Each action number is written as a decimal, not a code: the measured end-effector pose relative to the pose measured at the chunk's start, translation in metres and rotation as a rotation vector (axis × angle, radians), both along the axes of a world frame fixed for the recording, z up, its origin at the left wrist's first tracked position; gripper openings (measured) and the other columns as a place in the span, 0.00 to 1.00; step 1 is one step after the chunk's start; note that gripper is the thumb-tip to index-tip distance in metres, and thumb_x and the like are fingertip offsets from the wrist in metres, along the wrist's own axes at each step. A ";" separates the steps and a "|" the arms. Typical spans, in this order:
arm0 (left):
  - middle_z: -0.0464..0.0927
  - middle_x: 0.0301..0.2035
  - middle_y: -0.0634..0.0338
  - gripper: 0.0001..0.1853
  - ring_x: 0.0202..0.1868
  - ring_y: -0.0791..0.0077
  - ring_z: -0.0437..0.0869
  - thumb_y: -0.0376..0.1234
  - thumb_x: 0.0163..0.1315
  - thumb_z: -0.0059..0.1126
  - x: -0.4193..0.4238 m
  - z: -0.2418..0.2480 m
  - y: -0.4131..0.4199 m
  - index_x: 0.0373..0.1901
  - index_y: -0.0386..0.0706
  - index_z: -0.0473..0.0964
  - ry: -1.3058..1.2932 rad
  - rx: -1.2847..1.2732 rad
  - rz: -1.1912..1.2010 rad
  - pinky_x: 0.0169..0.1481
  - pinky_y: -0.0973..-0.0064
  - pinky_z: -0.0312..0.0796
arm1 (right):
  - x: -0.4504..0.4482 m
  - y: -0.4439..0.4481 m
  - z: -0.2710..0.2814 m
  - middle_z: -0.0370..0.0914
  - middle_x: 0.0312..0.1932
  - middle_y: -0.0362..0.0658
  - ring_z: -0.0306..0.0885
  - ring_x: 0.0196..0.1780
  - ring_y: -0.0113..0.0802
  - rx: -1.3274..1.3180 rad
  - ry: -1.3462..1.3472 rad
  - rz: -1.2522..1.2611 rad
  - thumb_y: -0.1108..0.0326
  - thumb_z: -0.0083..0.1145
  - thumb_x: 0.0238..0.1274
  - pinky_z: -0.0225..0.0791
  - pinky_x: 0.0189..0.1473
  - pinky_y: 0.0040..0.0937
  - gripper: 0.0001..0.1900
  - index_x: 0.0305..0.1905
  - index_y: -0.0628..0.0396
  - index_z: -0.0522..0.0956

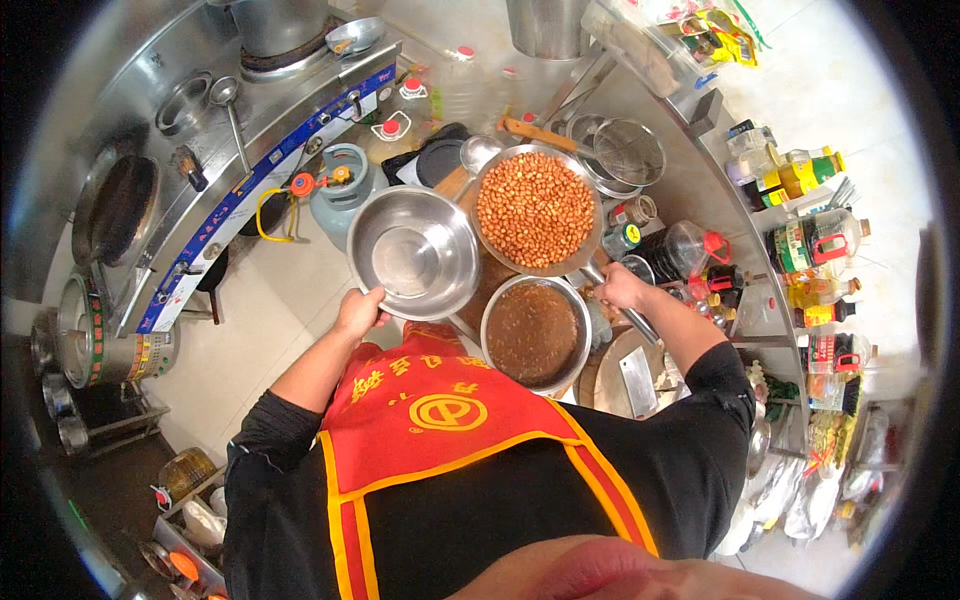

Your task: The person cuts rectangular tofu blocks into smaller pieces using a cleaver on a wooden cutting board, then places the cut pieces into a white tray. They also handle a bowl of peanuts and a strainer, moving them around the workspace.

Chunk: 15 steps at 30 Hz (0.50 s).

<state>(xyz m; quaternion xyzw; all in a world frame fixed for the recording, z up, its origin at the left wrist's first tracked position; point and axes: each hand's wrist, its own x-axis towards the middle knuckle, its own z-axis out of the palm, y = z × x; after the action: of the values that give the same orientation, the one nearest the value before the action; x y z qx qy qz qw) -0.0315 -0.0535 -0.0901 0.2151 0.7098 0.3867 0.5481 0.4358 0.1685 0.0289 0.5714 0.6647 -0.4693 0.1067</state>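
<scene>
My left hand [365, 309] grips the near-left rim of a wide stainless steel bowl [414, 251]. Nothing but reflections shows inside this bowl. Reddish-brown peanuts [535, 210] fill a round, shallow metal strainer or pan [484, 238] to its right. Its long metal handle [645, 327] is in my right hand [622, 287], fingers wrapped around it. Just below the peanuts, nearer my body, a second steel bowl [487, 358] contains a brown mixture [534, 334] with small bits in it. Whether the two held vessels touch anything beneath them cannot be made out.
A cleaver [638, 382] lies on a round chopping board [611, 367] at right. Behind the peanuts are a ladle [480, 154] and a wooden-handled mesh skimmer [630, 152]. A gas cylinder [346, 187] stands beside the stove [255, 180]. Bottles [814, 241] line the right-hand shelf.
</scene>
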 end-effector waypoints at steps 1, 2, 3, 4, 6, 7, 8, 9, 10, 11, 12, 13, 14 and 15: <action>0.88 0.36 0.46 0.22 0.32 0.64 0.91 0.40 0.67 0.56 0.003 0.002 0.005 0.43 0.25 0.82 -0.016 0.010 -0.024 0.34 0.70 0.82 | -0.007 -0.008 0.009 0.76 0.19 0.45 0.74 0.17 0.34 0.017 0.003 -0.008 0.71 0.63 0.55 0.68 0.19 0.37 0.09 0.33 0.69 0.79; 0.88 0.37 0.44 0.24 0.35 0.61 0.93 0.41 0.69 0.55 0.007 0.004 0.010 0.47 0.23 0.81 -0.029 0.013 -0.055 0.38 0.68 0.85 | -0.012 -0.017 0.016 0.76 0.18 0.46 0.75 0.17 0.34 0.034 0.003 -0.012 0.72 0.63 0.55 0.68 0.19 0.38 0.09 0.33 0.69 0.79; 0.88 0.36 0.44 0.24 0.34 0.61 0.92 0.41 0.69 0.54 0.013 0.007 0.015 0.46 0.23 0.81 -0.060 0.044 -0.076 0.38 0.68 0.85 | -0.018 -0.025 0.024 0.76 0.18 0.46 0.75 0.17 0.35 0.050 0.000 -0.013 0.72 0.63 0.55 0.68 0.18 0.38 0.09 0.33 0.70 0.79; 0.88 0.35 0.44 0.23 0.34 0.61 0.92 0.40 0.69 0.53 0.019 0.011 0.018 0.46 0.24 0.81 -0.115 0.070 -0.085 0.38 0.68 0.85 | -0.024 -0.032 0.029 0.76 0.18 0.47 0.76 0.17 0.36 0.094 -0.048 0.022 0.71 0.63 0.55 0.69 0.19 0.39 0.10 0.33 0.71 0.79; 0.88 0.35 0.44 0.22 0.33 0.60 0.92 0.39 0.70 0.52 0.030 0.021 0.026 0.46 0.24 0.80 -0.200 0.086 -0.123 0.38 0.68 0.85 | -0.037 -0.050 0.037 0.78 0.18 0.47 0.78 0.17 0.36 0.127 -0.048 0.000 0.69 0.64 0.56 0.72 0.20 0.39 0.11 0.34 0.71 0.80; 0.88 0.35 0.44 0.22 0.33 0.59 0.92 0.39 0.70 0.52 0.034 0.027 0.030 0.47 0.24 0.79 -0.226 0.074 -0.154 0.39 0.68 0.86 | -0.043 -0.058 0.041 0.78 0.18 0.48 0.79 0.18 0.36 0.145 -0.100 0.008 0.69 0.64 0.57 0.72 0.21 0.39 0.12 0.34 0.71 0.80; 0.88 0.36 0.44 0.22 0.33 0.59 0.93 0.39 0.70 0.52 0.038 0.033 0.033 0.48 0.25 0.78 -0.255 0.076 -0.150 0.40 0.67 0.87 | -0.050 -0.066 0.044 0.78 0.18 0.48 0.79 0.18 0.36 0.140 -0.091 0.023 0.68 0.64 0.56 0.73 0.21 0.39 0.12 0.35 0.71 0.80; 0.88 0.36 0.45 0.22 0.32 0.60 0.92 0.40 0.70 0.52 0.043 0.038 0.034 0.48 0.26 0.78 -0.330 0.125 -0.115 0.37 0.67 0.87 | -0.055 -0.074 0.046 0.79 0.18 0.48 0.80 0.19 0.37 0.125 -0.101 0.029 0.68 0.64 0.56 0.73 0.22 0.39 0.13 0.35 0.71 0.80; 0.88 0.36 0.45 0.21 0.32 0.61 0.92 0.40 0.70 0.53 0.045 0.042 0.036 0.48 0.26 0.78 -0.295 0.134 -0.149 0.37 0.68 0.87 | -0.061 -0.082 0.047 0.79 0.18 0.49 0.81 0.19 0.37 0.110 -0.109 0.034 0.68 0.64 0.56 0.73 0.22 0.40 0.13 0.35 0.71 0.80; 0.88 0.36 0.46 0.21 0.32 0.62 0.92 0.40 0.70 0.53 0.046 0.046 0.037 0.49 0.27 0.78 -0.308 0.129 -0.158 0.36 0.69 0.87 | -0.066 -0.088 0.048 0.79 0.18 0.49 0.81 0.19 0.37 0.120 -0.128 0.047 0.68 0.64 0.56 0.73 0.23 0.40 0.13 0.35 0.71 0.80; 0.88 0.37 0.46 0.21 0.32 0.62 0.92 0.40 0.71 0.53 0.047 0.048 0.036 0.49 0.27 0.78 -0.290 0.146 -0.158 0.36 0.70 0.87 | -0.071 -0.095 0.048 0.79 0.18 0.49 0.81 0.19 0.37 0.129 -0.146 0.059 0.68 0.64 0.56 0.73 0.23 0.40 0.13 0.35 0.71 0.80; 0.88 0.37 0.46 0.21 0.32 0.63 0.92 0.40 0.71 0.53 0.047 0.050 0.035 0.50 0.28 0.78 -0.281 0.149 -0.152 0.36 0.71 0.87 | -0.076 -0.101 0.047 0.79 0.18 0.50 0.81 0.19 0.37 0.139 -0.168 0.072 0.68 0.64 0.56 0.73 0.23 0.40 0.12 0.35 0.71 0.80; 0.88 0.38 0.47 0.20 0.31 0.63 0.92 0.40 0.71 0.53 0.046 0.050 0.033 0.50 0.28 0.78 -0.283 0.166 -0.149 0.36 0.71 0.87 | -0.081 -0.106 0.046 0.80 0.19 0.52 0.83 0.21 0.40 0.122 -0.225 0.078 0.67 0.64 0.55 0.75 0.25 0.42 0.14 0.36 0.72 0.81; 0.88 0.38 0.47 0.20 0.32 0.63 0.93 0.40 0.72 0.53 0.044 0.050 0.030 0.50 0.29 0.78 -0.279 0.144 -0.158 0.36 0.71 0.87 | -0.085 -0.110 0.045 0.81 0.21 0.55 0.85 0.24 0.43 0.155 -0.232 0.107 0.66 0.64 0.55 0.77 0.28 0.43 0.15 0.38 0.72 0.82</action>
<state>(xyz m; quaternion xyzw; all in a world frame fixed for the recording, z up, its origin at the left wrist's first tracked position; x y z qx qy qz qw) 0.0122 -0.0236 -0.0404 0.2531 0.5781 0.4183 0.6533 0.3509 0.0588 0.0741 0.5921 0.7117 -0.3410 0.1631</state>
